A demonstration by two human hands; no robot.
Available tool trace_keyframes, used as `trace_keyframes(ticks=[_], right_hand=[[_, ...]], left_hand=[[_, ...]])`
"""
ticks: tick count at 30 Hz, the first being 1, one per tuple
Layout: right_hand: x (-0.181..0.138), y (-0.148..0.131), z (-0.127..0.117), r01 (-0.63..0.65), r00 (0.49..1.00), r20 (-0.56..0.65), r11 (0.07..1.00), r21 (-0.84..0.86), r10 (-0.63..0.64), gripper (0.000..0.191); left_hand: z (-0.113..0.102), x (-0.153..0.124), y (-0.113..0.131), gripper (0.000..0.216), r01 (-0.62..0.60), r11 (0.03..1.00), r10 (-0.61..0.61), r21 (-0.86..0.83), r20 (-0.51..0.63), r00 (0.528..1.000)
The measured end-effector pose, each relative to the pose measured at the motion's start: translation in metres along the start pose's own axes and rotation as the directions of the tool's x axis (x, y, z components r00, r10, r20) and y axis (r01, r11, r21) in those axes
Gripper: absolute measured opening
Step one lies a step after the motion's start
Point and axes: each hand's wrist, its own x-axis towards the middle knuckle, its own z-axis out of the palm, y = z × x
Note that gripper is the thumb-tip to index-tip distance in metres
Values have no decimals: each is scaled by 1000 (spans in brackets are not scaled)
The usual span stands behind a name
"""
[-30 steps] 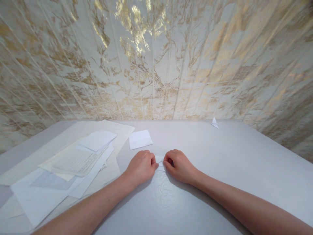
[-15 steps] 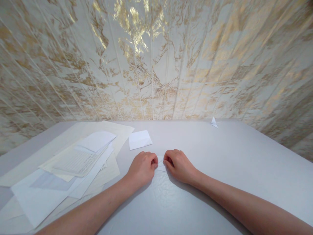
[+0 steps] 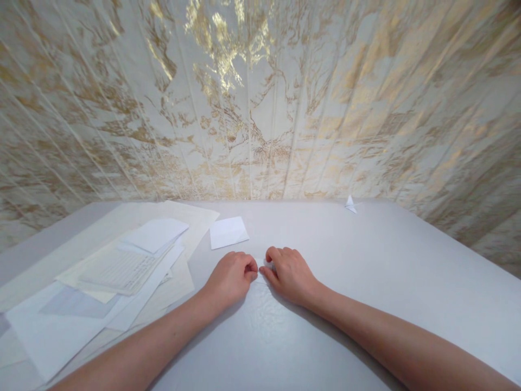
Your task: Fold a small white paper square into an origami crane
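Near the table's middle, my left hand (image 3: 232, 277) is closed in a pinch on a small piece of white paper (image 3: 259, 278), most of it hidden by the hands. Just to its right lies my right hand (image 3: 291, 274), thumb and forefinger parted, with the thumb tip close to the left fingertips and at the paper's edge. Whether the right thumb touches the paper, I cannot tell. Beyond the left hand is a white folded sheet (image 3: 228, 232), flat on the table.
Loose papers (image 3: 73, 326), some with handwriting, overlap across the left side of the pale table (image 3: 386, 260). A small folded paper piece (image 3: 350, 205) stands near the back edge at the right. Behind rises a gold-patterned white curtain (image 3: 277, 108).
My right hand has moved left, close to the left one, and its thumb and forefinger have parted. The left hand keeps its pinch. The whole view has shifted slightly.
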Motion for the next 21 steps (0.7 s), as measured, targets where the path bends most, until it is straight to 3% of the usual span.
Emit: trace_keyframes(ticks=[4,8,16,21], right_hand=[[0,1,0,72,997,-7,997,4,-72,14],[2,3,-1,130,991,-9,991,7,-130,11],[3,5,1,128,992,-3,991,34,-128,12],[3,8,0,155,988,-15,976,152,-155,11]], left_hand=[[-8,3,-5,18,45,997,-38,-64,113,993],[-12,7,-13,18,34,995,-19,-96,153,988],[-12,10,-20,14,-5,994,19,-105,133,991],[-9,9,-22,12,-30,990,44,-136,98,994]])
